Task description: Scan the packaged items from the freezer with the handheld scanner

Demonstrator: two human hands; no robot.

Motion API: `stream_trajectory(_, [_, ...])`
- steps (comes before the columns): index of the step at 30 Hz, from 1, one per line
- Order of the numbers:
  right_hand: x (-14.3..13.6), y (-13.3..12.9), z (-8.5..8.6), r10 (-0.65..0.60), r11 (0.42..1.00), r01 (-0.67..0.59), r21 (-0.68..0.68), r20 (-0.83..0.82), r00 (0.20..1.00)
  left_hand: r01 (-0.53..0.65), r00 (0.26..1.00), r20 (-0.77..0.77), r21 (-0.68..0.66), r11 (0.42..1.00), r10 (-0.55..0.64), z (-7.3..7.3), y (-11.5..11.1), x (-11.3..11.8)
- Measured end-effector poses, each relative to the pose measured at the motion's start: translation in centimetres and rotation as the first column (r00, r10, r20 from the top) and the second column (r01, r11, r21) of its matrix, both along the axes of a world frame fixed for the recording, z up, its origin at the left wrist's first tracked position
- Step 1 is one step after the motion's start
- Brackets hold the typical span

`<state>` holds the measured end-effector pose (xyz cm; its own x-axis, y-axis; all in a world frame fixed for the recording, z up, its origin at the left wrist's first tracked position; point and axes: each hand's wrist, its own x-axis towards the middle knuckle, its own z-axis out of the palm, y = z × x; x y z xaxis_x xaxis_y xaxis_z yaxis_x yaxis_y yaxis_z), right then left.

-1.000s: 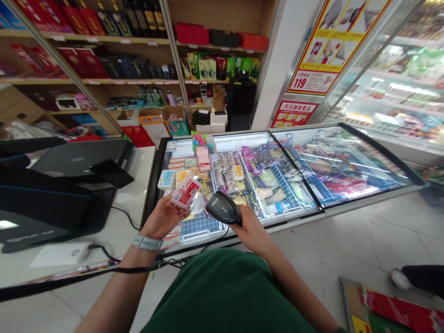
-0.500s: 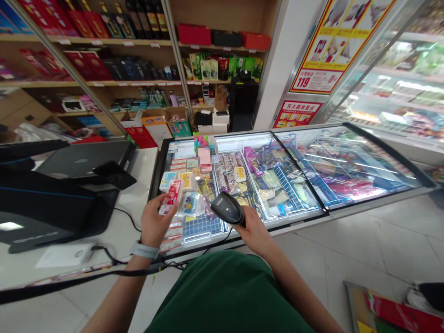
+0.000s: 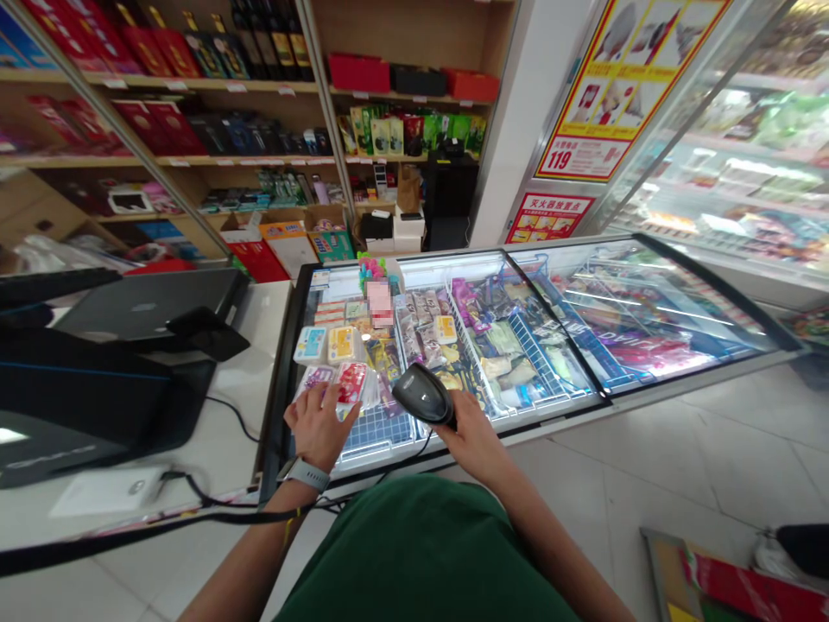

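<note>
My right hand (image 3: 472, 432) is wrapped round the handle of a black barcode scanner (image 3: 424, 394), its head tilted to the left above the glass freezer top. On the left, my left hand (image 3: 322, 425) reaches over flat plastic packs with its fingers apart. Its fingertips are at the near edges of a purple pack (image 3: 316, 378) and a red pack (image 3: 351, 382); whether they press on either is hard to tell. Just beyond sit a blue-and-white pack (image 3: 312, 345) and a yellow pack (image 3: 343, 344), side by side.
The chest freezer (image 3: 609, 399) holds bagged goods in wire baskets. On the white counter (image 3: 249, 380) at left stand a black checkout terminal (image 3: 84, 406) and a white box (image 3: 107, 490) with a cable. Shelves of goods line the back. The scanner's cord (image 3: 424, 445) hangs down before my body.
The red pack, held up in my left hand before, now lies on the right-hand front stack, released. My left hand has moved a little right and down. The scanner has barely moved.
</note>
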<state>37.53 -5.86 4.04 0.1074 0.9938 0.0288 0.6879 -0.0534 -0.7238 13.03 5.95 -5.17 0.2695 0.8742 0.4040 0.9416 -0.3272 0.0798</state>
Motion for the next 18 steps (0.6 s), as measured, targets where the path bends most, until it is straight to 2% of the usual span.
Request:
stream_trajectory(5, [0.1, 0.1, -0.3, -0.002, 1.0, 0.003, 0.009, -0.009, 1.0, 0.016, 1.0, 0.015, 0.014, 1.0, -0.016, 0.7, 0.0, -0.1])
stream_trajectory(9, [0.4, 0.2, -0.4, -0.021, 0.999, 0.022, 0.03, -0.026, 0.999, 0.055, 0.996, 0.063, 0.026, 0.998, -0.056, 2.2, 1.1, -0.6])
stream_trajectory(14, [2.1, 0.1, -0.1, -0.106, 0.991, 0.113, 0.078, -0.08, 0.991, 0.105, 0.99, 0.083, 0.065, 0.992, -0.11, 5.3, 4.7, -0.1])
stream_trajectory(18, [4.4, -0.6, 0.3, -0.213, 0.969, 0.225, 0.103, -0.12, 0.97, 0.142, 0.984, 0.112, 0.004, 0.99, -0.141, 8.7, 8.4, 2.8])
